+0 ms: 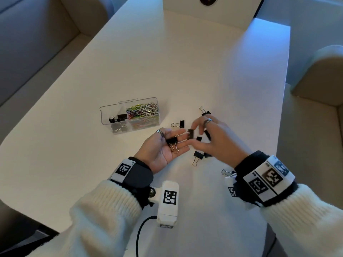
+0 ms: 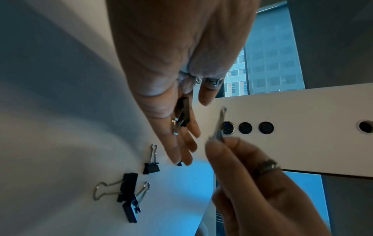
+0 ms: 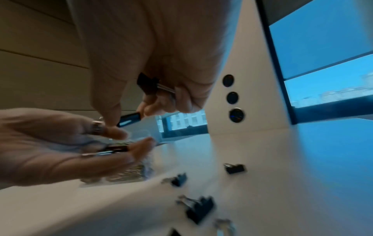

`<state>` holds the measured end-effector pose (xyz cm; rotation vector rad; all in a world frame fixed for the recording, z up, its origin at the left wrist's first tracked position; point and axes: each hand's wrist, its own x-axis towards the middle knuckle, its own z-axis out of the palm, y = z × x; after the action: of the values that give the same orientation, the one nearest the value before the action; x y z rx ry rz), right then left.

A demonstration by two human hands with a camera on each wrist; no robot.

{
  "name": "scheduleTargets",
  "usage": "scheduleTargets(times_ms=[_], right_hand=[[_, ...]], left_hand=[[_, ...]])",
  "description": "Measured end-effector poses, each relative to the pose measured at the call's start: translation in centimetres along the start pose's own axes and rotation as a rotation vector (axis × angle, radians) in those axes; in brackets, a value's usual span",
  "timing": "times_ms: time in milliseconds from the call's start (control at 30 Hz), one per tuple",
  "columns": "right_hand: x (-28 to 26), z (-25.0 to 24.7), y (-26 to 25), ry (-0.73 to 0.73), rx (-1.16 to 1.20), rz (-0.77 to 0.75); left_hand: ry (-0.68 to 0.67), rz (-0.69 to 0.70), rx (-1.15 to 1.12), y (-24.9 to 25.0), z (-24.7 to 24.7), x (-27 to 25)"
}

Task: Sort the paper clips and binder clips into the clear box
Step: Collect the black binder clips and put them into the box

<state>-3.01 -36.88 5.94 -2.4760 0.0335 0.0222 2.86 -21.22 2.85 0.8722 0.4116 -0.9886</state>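
Note:
My left hand (image 1: 163, 149) lies palm up over the table with straight fingers, and a black binder clip (image 1: 172, 141) rests on them. Just above those fingertips my right hand (image 1: 219, 138) pinches a second binder clip (image 1: 190, 134) between thumb and forefinger. In the right wrist view a third clip (image 3: 146, 84) is tucked under that hand's curled fingers. The clear box (image 1: 130, 115) stands to the left of both hands. Its left compartment holds black binder clips, its right one coloured paper clips (image 1: 143, 110). Several loose binder clips (image 1: 197, 156) lie on the table around my right hand.
The white table (image 1: 167, 62) stretches ahead to a white upright panel (image 1: 209, 12) with round dark sockets. Beige seats flank it left and right. One loose clip (image 1: 225, 172) lies by my right wrist, another (image 1: 204, 111) beyond my right fingers.

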Motion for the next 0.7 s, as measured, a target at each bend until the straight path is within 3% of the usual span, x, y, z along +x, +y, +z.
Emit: scheduleTargets(times_ms=[100,300,467,533,700], right_hand=[[0.7,1.0,-2.7,-0.097,0.016,-0.082],[1.7,2.3,-4.8,-0.086,0.153,-0.142],[3.8,2.6,-5.4,0.191,0.302,-0.148],[5.3,3.0,-5.2,0.221,0.306,-0.090],[8.7,4.7,-5.6,0.059,0.105,-0.058]], left_hand=[[-0.022,-0.012,-0.027,0.3,0.2,-0.3],[-0.062,0.056,-0.055,1.5,-0.7,-1.6],[-0.015,0.099,-0.142,3.8,-2.5,-3.2],[0.012,0.142,-0.175,5.3,-3.3,-4.1],[0.073,0.239,-0.255,8.8,-5.2,-5.5]])
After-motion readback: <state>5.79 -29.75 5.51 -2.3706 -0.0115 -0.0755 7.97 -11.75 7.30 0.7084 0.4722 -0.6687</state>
